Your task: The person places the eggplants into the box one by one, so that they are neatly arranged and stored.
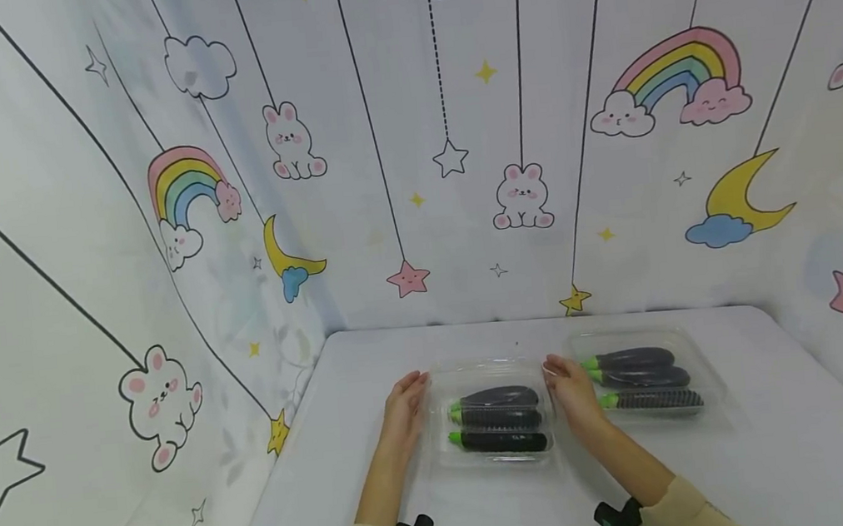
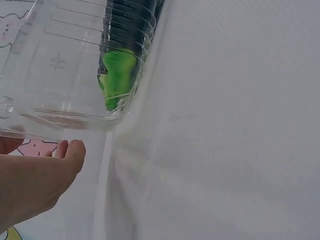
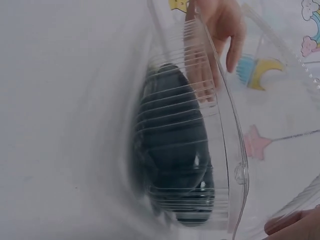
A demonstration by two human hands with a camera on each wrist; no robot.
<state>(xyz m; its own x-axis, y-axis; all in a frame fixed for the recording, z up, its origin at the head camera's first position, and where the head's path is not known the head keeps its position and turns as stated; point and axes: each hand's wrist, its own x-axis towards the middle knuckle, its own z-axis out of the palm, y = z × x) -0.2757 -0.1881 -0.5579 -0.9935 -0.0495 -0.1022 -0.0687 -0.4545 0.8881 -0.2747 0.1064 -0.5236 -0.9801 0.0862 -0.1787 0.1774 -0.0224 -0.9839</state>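
A clear plastic box [image 1: 439, 391] stands on the table between my two hands. In it lie an upper eggplant [image 1: 504, 395], a middle eggplant [image 1: 500, 418] and a slim dark vegetable [image 1: 505, 442], all with green stem ends toward the left. My left hand [image 1: 403, 411] is at the box's left side, its fingers extended and seen partly through the plastic in the right wrist view. At the opposite side is my right hand [image 1: 572, 396], touching near the far right corner. In the right wrist view a clear lid edge [image 3: 280, 47] slants up from the box; its grip is hard to make out.
To the right, a second clear box [image 1: 711, 367] holds several similar dark vegetables [image 1: 636, 359] and sits close to my right forearm. A white cloth covers the table [image 1: 496, 515]. Printed curtains [image 1: 357, 218] hang along the back and sides.
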